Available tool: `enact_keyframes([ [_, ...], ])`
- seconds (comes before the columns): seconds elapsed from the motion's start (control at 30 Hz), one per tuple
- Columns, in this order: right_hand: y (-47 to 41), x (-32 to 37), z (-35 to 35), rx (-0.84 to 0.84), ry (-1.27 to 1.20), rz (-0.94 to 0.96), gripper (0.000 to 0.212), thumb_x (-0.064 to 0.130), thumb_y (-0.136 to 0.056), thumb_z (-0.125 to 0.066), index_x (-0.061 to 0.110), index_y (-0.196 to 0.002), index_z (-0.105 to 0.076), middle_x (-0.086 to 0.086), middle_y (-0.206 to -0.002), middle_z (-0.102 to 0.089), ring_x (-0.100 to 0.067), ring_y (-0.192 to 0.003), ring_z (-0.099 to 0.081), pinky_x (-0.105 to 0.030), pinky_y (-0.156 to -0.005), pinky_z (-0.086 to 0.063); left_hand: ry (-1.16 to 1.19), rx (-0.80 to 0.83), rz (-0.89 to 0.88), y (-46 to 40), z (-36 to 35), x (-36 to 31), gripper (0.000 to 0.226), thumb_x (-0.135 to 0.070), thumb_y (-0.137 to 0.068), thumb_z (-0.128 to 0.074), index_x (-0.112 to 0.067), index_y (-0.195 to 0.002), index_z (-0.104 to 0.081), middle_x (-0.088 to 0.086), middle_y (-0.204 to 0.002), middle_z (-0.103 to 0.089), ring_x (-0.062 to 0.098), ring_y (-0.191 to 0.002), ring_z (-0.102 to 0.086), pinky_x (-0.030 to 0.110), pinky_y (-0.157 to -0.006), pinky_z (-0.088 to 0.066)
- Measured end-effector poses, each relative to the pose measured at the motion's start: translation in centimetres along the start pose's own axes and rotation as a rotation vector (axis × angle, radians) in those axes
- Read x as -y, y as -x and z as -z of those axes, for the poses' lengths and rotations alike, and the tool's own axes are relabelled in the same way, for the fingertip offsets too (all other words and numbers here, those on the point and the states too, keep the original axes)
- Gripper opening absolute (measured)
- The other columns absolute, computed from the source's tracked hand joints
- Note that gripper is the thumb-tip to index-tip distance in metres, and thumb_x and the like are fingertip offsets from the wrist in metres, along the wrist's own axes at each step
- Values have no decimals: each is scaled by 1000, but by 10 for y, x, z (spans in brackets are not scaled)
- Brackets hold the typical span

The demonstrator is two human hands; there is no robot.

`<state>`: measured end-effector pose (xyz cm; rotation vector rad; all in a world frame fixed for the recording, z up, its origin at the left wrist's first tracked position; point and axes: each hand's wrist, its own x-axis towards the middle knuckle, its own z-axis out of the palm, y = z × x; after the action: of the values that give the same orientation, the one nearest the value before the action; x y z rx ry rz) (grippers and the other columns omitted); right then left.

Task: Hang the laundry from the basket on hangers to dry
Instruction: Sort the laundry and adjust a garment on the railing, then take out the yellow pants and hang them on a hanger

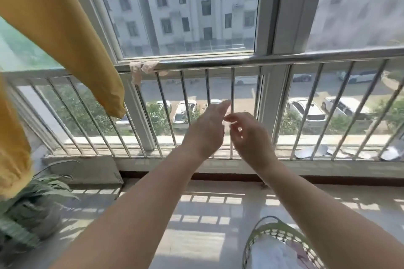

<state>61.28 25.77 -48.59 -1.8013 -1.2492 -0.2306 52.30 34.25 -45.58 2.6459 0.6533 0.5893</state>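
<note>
Both my arms reach forward toward the window railing. My left hand [206, 130] is raised with its fingers straight and holds nothing. Just to its right, my right hand [248, 135] has loosely curled fingers and is also empty; the two hands almost touch at the fingertips. A green perforated laundry basket [282, 233] stands on the floor at the bottom right, with white and patterned cloth [275, 254] inside, partly hidden by my right forearm. A yellow garment [63, 33] hangs at the upper left, its sleeve ending near the railing. No hanger is in view.
A metal railing [218, 64] with vertical bars runs across the window, with a beige rag [142, 70] tied on its top bar. A green potted plant [28, 207] sits on the floor at the left. The tiled floor [196, 225] lies between the plant and the basket.
</note>
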Motion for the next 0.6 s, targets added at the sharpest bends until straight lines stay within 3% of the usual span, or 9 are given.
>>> enact_keyframes([
  [0.2, -58, 98, -1, -22, -116, 181, 22, 4, -87, -57, 13, -104, -66, -5, -107, -66, -21, -80, -66, -42, -72, -56, -172, -399, -64, 12, 119, -1, 52, 1, -90, -47, -18, -138, -40, 9, -129, -51, 26, -104, -60, 46, -85, -51],
  [0.37, -103, 189, 11, -49, -230, 370, 22, 7, -90, -55, 15, -106, -66, -2, -108, -66, -18, -80, -65, -39, -76, -55, -371, -798, -74, 32, 216, 0, 49, 7, -84, -53, -11, -129, -51, 11, -120, -57, 27, -104, -60, 36, -79, -51],
  [0.5, -125, 252, 14, 19, -206, 488, 27, 15, -92, -53, 21, -117, -59, 1, -120, -60, -16, -96, -63, -35, -84, -53, -530, -994, 8, 44, 267, 7, 43, 0, -82, -60, -12, -122, -55, 6, -115, -62, 26, -107, -59, 43, -93, -42],
  [0.6, -142, 297, 14, 149, -130, 544, 36, 21, -92, -54, 25, -128, -50, 2, -132, -52, -16, -114, -55, -31, -94, -45, -595, -993, 129, 53, 308, 18, 46, -5, -87, -55, -18, -130, -47, 1, -128, -54, 20, -121, -49, 45, -109, -24],
])
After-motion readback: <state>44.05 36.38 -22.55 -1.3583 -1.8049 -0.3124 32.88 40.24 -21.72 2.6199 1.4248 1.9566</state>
